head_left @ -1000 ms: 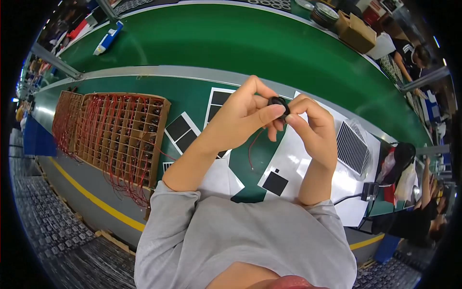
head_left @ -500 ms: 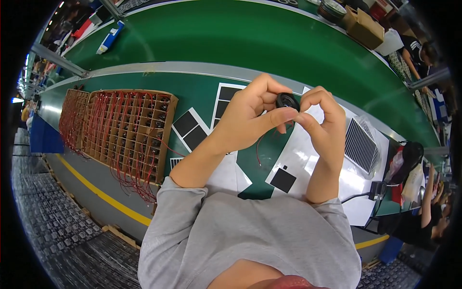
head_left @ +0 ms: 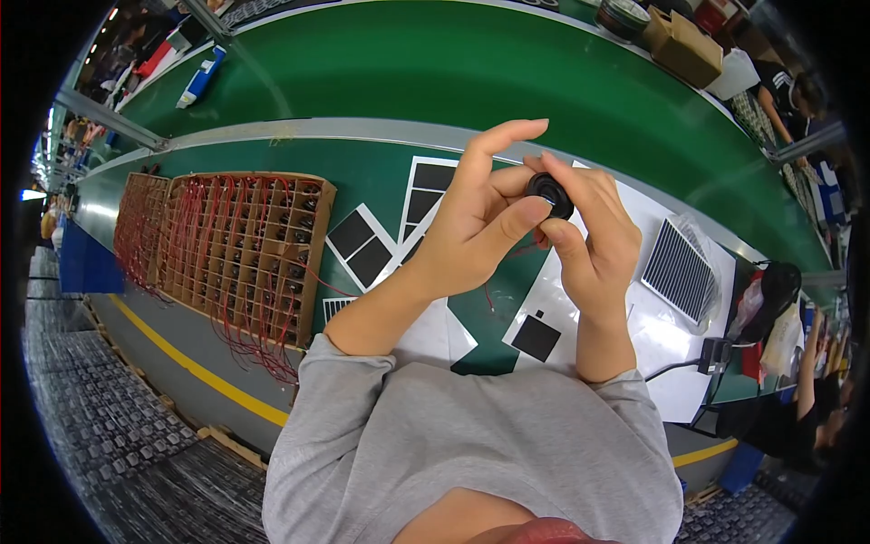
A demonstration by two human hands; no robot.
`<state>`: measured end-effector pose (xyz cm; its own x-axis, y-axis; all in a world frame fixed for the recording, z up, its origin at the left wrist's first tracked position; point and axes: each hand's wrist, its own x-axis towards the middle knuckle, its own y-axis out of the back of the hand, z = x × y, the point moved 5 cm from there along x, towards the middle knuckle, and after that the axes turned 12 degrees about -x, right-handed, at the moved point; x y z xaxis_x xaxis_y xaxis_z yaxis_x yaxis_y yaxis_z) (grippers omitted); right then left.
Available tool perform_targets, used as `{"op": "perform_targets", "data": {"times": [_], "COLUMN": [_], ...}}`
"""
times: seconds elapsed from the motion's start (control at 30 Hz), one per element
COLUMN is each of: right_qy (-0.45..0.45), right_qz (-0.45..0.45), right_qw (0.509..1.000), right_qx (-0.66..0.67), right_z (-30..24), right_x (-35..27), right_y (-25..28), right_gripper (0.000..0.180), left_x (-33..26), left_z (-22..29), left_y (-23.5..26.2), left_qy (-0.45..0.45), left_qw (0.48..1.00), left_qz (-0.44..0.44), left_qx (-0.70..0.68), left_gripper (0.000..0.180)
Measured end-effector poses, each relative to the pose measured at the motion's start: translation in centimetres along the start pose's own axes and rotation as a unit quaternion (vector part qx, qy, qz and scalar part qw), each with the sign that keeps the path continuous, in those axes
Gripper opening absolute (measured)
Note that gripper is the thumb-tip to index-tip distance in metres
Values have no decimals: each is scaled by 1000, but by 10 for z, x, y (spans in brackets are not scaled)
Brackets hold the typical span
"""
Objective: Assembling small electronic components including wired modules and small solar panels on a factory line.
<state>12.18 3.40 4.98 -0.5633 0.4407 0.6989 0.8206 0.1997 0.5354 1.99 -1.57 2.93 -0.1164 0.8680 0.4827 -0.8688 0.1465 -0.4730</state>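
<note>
A small round black speaker point(head_left: 561, 203) is held up over the bench, its ringed face turned partly toward me. My left hand point(head_left: 476, 208) pinches it from the left, thumb on its face and index finger stretched out away from it. My right hand point(head_left: 600, 222) closes on its right rim with thumb and fingertips. Thin red wire point(head_left: 490, 297) hangs below my hands; where it joins the speaker is hidden. Beneath them lie white sheets point(head_left: 652, 358) and a black square sticker point(head_left: 537, 337) with a tiny one beside it.
At left, a cardboard divider tray point(head_left: 272, 238) holds several black round parts with red wires. White cards with black panels point(head_left: 367, 257) lie by it. Right of my hands are a striped black sheet point(head_left: 678, 269) in plastic and a black adapter point(head_left: 713, 356). A green conveyor belt point(head_left: 408, 68) runs beyond.
The speaker has come slightly nearer and to the right, turning its face. My left index finger has lifted off and straightened. My right fingers have shifted around the rim.
</note>
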Motion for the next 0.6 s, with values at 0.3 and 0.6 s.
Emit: {"op": "perform_targets", "data": {"times": [0.3,0.6], "right_qy": [-62,107], "right_qz": [-8,27], "right_qw": [978,992], "right_qx": [201,59], "right_z": [2,-2], "right_x": [1,1], "right_y": [-4,-1], "right_gripper": [47,56], "left_x": [-1,-2], "left_z": [1,-2], "left_y": [-1,-1], "left_qy": [-8,35], "left_qw": [999,995], "left_qz": [-18,-28], "left_qx": [-47,-93], "left_gripper": [64,69]}}
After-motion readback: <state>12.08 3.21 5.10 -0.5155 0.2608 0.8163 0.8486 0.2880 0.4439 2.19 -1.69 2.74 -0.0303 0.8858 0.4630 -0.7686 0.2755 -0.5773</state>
